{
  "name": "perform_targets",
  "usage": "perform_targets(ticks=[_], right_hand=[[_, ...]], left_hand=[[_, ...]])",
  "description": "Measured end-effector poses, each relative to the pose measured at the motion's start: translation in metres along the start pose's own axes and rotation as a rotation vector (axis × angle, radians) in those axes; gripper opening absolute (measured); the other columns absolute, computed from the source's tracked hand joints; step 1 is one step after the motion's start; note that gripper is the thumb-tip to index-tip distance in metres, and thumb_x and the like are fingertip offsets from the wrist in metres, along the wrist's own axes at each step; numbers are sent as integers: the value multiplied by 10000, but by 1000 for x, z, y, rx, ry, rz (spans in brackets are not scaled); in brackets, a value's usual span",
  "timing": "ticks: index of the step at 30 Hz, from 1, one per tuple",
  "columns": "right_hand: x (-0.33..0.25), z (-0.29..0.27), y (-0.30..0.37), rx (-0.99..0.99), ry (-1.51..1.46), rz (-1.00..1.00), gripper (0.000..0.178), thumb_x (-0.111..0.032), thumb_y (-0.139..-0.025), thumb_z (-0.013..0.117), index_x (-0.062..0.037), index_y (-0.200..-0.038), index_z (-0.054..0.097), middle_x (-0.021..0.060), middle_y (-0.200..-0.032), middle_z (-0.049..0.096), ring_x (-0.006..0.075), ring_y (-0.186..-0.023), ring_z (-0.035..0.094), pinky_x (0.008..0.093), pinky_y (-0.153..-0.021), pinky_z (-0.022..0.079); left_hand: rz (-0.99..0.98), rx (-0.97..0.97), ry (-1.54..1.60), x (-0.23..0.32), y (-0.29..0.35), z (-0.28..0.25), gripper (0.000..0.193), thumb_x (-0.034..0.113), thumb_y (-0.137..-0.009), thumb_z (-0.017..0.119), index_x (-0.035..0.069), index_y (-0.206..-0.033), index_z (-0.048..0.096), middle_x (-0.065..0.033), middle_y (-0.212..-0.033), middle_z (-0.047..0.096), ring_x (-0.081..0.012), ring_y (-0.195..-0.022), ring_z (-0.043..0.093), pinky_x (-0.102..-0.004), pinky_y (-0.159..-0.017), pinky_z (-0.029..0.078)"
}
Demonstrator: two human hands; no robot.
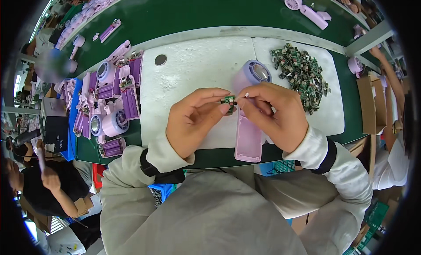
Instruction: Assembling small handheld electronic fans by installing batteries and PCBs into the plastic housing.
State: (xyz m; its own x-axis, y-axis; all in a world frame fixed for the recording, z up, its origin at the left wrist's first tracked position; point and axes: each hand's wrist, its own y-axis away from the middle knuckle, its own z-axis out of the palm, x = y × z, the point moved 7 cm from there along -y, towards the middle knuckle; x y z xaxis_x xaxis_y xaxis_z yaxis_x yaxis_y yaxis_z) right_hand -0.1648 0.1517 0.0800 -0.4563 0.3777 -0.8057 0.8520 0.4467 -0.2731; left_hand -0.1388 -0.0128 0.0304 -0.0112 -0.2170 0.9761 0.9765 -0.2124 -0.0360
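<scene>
Between the thumb and fingers of my left hand (188, 121) is a small green circuit board (229, 105), held above the white foam sheet. My right hand (283, 116) is closed in a pinch just to its right, with a small white connector (247, 95) showing at the fingertips. Any wires between the two are too small to make out. Below my hands lies a lilac handheld fan housing: its round head (245, 73) points away from me. The open, hollow pink handle (248, 145) reaches toward the table's near edge, partly covered by my right hand.
A heap of green circuit boards (300, 75) lies on the foam (193, 57) at right. Stacked purple fan parts (112, 95) fill the left side. A dark round disc (160, 59) sits at the foam's far left. Other people work on both sides.
</scene>
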Motion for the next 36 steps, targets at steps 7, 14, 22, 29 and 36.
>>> perform_targets(ticks=[7,14,22,29,36], right_hand=[[-2,2,1,5,17,-4,129,-10,-851,690,14,-977,679,44,-655,491,115,-534,428,277,-506,361],[-1,8,-1,-13,63,-79,127,-7,-848,684,-1,-973,661,64,-647,470,161,-515,429,303,-498,355],[-19,16,4,-56,172,-77,83,-7,-852,682,-10,-929,649,68,-635,450,172,-517,415,317,-495,332],[-21,16,5,-60,217,-63,88,-27,-857,688,-14,-942,668,83,-652,492,187,-507,456,325,-494,382],[-17,20,5,-115,266,-74,103,-51,-846,708,-18,-941,687,75,-637,519,189,-488,484,326,-483,391]], left_hand=[[59,28,-82,6,4,0,281,-67,-949,601,-56,-1229,591,-122,-1163,657,-194,-1104,655,-311,-975,520],[166,5,-173,1,-2,-5,313,-98,-845,650,-6,-1144,637,-91,-1069,675,-171,-991,672,-322,-922,532],[384,-4,-569,26,7,2,261,-46,-799,717,57,-1035,673,-87,-995,683,-245,-896,682,-319,-778,544],[470,-28,-570,27,14,8,254,-12,-809,726,59,-1043,656,-84,-984,680,-286,-870,671,-336,-748,545],[276,-42,-545,14,10,4,295,-5,-850,708,57,-1112,586,-80,-972,669,-234,-874,683,-323,-766,547]])
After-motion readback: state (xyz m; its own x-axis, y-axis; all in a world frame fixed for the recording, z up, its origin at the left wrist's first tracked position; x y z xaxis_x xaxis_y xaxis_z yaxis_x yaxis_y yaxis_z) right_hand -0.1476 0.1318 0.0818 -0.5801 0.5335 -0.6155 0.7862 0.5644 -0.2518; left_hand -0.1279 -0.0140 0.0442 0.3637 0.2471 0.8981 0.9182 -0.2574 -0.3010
